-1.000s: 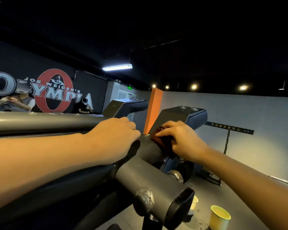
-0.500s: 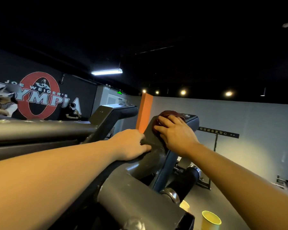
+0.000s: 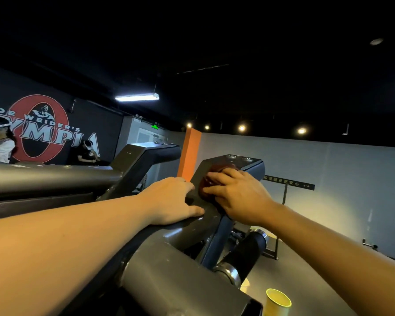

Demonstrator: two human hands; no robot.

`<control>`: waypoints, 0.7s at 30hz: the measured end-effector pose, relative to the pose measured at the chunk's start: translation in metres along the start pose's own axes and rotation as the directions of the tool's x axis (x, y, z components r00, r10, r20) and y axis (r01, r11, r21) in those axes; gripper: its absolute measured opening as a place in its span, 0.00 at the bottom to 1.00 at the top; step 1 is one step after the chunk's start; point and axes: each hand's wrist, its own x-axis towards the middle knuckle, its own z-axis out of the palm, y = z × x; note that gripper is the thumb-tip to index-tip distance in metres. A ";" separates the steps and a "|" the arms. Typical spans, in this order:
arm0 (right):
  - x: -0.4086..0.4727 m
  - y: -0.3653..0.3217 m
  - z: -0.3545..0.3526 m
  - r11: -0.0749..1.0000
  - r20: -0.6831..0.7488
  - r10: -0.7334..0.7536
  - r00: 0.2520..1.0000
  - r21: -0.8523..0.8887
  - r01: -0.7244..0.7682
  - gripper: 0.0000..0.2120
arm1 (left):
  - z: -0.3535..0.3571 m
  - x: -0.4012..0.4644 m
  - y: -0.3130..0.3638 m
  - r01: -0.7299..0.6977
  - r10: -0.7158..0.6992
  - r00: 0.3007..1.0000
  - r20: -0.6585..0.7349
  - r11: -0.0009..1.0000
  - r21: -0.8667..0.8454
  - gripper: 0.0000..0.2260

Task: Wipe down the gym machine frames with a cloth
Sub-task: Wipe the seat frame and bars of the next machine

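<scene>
Since the earlier frame the right hand (image 3: 240,197) has carried the dark red cloth (image 3: 211,183) further up the angled grey frame arm (image 3: 224,165), from the tube junction to just below the bolted top plate. Its grip is fingers spread flat, pressing the bunched cloth against the sloped face, judged to keep full contact for wiping. The left hand (image 3: 171,201) rests on the frame just beside it, fingers relaxed and holding nothing, apparently bracing the body during the reach.
</scene>
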 end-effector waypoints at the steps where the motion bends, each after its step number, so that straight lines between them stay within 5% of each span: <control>1: 0.007 0.005 -0.001 0.999 -0.021 0.047 0.999 0.003 -0.047 0.21 | 0.000 0.000 0.000 -0.003 0.003 1.000 -0.012 1.000 0.001 0.27; 4: 0.016 0.007 -0.002 0.984 -0.052 0.173 0.984 0.053 -0.170 0.22 | 0.000 0.000 0.002 -0.017 0.018 0.999 -0.045 1.000 0.005 0.27; 9: -0.004 0.002 0.002 1.000 -0.044 0.000 0.999 0.012 0.000 0.24 | -0.002 -0.002 0.005 -0.055 0.056 0.996 -0.076 0.998 0.015 0.21; 14: 0.015 0.055 -0.010 0.869 -0.027 0.300 0.954 0.421 -0.262 0.24 | -0.011 0.018 0.010 0.002 -0.002 0.999 -0.040 1.000 0.003 0.25; 21: 0.048 0.080 -0.001 0.805 0.121 0.218 0.968 0.539 -0.249 0.19 | 0.004 0.067 0.013 0.048 -0.039 0.993 0.110 0.995 -0.085 0.29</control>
